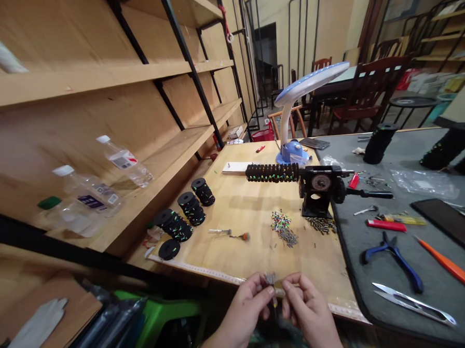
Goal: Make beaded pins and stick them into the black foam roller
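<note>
My left hand (249, 305) is closed at the table's front edge, thumb and forefinger pinching a small greyish metal piece (271, 279) with a yellow tip below it. Close beside it, my right hand (305, 305) is also closed in a pinch; what its fingers hold is too small to make out. Beyond the hands lie a heap of multicoloured beads (280, 221), a pile of small grey parts (289, 237) and a pile of dark brass-coloured pieces (321, 225). Behind these stands a black hand-crank winder (319, 185) carrying a ridged black roll with bright specks (272, 172).
Several black spools (173, 225) line the left edge, near two small brushes (239, 237). A blue desk lamp (294, 152) stands behind. On the grey mat (362, 260) lie blue-handled pliers (393, 256), thread snips (413, 303) and an orange-handled tool (450, 264). Shelving (184, 140) borders the left.
</note>
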The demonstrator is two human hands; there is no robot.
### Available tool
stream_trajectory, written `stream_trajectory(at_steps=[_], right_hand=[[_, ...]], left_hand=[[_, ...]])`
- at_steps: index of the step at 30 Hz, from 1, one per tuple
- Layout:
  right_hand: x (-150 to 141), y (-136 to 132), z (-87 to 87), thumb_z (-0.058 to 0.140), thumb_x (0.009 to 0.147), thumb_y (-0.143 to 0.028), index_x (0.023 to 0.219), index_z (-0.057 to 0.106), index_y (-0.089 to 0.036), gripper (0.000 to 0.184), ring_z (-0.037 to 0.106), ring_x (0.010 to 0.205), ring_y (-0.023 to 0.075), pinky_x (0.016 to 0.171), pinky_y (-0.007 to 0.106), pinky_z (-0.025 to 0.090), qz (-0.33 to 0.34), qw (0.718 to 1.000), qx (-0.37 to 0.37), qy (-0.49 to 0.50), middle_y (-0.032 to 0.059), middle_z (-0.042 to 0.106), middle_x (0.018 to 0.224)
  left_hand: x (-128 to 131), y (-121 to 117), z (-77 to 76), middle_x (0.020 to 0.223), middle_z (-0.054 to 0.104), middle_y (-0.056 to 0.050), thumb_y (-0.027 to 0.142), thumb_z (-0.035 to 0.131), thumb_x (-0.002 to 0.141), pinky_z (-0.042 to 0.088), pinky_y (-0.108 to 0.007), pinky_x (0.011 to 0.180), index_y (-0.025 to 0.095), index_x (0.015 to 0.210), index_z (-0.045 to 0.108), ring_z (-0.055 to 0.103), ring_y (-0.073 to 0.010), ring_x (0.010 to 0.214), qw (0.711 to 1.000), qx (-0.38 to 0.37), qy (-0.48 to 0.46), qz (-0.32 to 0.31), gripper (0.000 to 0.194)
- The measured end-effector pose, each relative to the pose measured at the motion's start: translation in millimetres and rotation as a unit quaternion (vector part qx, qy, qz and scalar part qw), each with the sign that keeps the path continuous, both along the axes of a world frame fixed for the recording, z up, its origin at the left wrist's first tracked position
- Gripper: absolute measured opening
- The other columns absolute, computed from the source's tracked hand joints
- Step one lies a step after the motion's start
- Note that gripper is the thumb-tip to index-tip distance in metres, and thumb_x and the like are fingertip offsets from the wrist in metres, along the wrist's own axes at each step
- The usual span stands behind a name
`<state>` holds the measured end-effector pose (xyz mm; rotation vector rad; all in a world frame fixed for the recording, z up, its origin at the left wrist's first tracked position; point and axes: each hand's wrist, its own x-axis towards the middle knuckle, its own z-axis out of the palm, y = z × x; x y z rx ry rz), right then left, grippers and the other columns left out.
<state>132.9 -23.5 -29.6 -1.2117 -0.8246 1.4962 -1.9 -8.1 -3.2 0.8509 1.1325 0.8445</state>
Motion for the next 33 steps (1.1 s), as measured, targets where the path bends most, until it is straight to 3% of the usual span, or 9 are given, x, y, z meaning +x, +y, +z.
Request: stream_trajectory(at_steps=[5, 9, 16, 21, 28, 33], right_hand=[[-2.3, 0.7, 2.9, 0.062, 0.071, -0.071, 0.077, 0.052, -0.019, 0.053, 0.037, 0.035, 0.0051, 0.038, 0.016, 0.025, 0.007, 1.0, 0.015, -0.007, -0.0061, 0.053, 0.041], [-1.9, 2.6, 5.4, 0.063, 0.066, -0.074, 0.077, 0.053, -0.018, 0.058, 0.037, 0.034, 0.0058, 0.038, 0.017, 0.026, 0.008, 1.0, 0.008, -0.021, -0.007, 0.052, 0.04], [-1.4, 2.2, -2.7, 0.064, 0.071, -0.069, 0.078, 0.055, -0.018, 0.052, 0.042, 0.037, 0.0084, 0.041, 0.019, 0.03, 0.012, 0.999, 0.031, -0.033, -0.0058, 0.053, 0.043], [-3.7, 2.1, -1.0, 0.065, 0.07, -0.068, 0.076, 0.054, -0.019, 0.05, 0.046, 0.037, 0.0099, 0.042, 0.021, 0.036, 0.015, 0.999, 0.034, -0.009, -0.0067, 0.052, 0.041], [-4.0, 3.5, 3.5, 0.068, 0.064, -0.07, 0.072, 0.051, -0.02, 0.053, 0.039, 0.033, 0.008, 0.039, 0.02, 0.032, -0.004, 0.999, 0.003, 0.034, -0.0094, 0.046, 0.036], [-3.6, 1.3, -2.1, 0.068, 0.066, -0.069, 0.073, 0.052, -0.02, 0.052, 0.037, 0.033, 0.0073, 0.039, 0.019, 0.03, 0.011, 0.999, -0.004, 0.031, -0.0095, 0.046, 0.036]], left_hand=[[4.1, -1.2, -0.9, 0.073, 0.056, 0.0, 0.042, 0.07, 0.074, 0.035, -0.02, 0.047, 0.012, 0.084, 0.06, 0.053, -0.0102, 0.058, 1.0, 0.017, 0.014, -0.015, 0.033], [7.1, -1.0, -3.1, 0.065, 0.054, 0.002, 0.041, 0.066, 0.077, 0.034, -0.019, 0.046, 0.013, 0.079, 0.057, 0.049, -0.0084, 0.052, 0.998, 0.044, 0.039, -0.027, 0.029], [6.4, -3.7, -6.6, 0.063, 0.049, 0.005, 0.046, 0.064, 0.08, 0.037, -0.018, 0.044, 0.017, 0.074, 0.049, 0.05, -0.0091, 0.052, 0.991, 0.102, 0.086, -0.022, 0.033], [8.4, -4.9, -8.3, 0.062, 0.05, 0.005, 0.049, 0.065, 0.08, 0.043, -0.019, 0.046, 0.018, 0.073, 0.048, 0.054, -0.0101, 0.053, 0.992, 0.107, 0.057, -0.018, 0.036], [8.9, -4.1, -7.1, 0.069, 0.059, 0.001, 0.046, 0.073, 0.075, 0.049, -0.023, 0.055, 0.017, 0.08, 0.051, 0.06, -0.0118, 0.056, 0.998, 0.048, -0.034, -0.016, 0.036], [11.7, -3.2, -1.9, 0.062, 0.059, 0.002, 0.045, 0.078, 0.068, 0.046, -0.021, 0.05, 0.015, 0.076, 0.053, 0.058, -0.0104, 0.051, 0.998, 0.02, -0.056, -0.007, 0.039]])
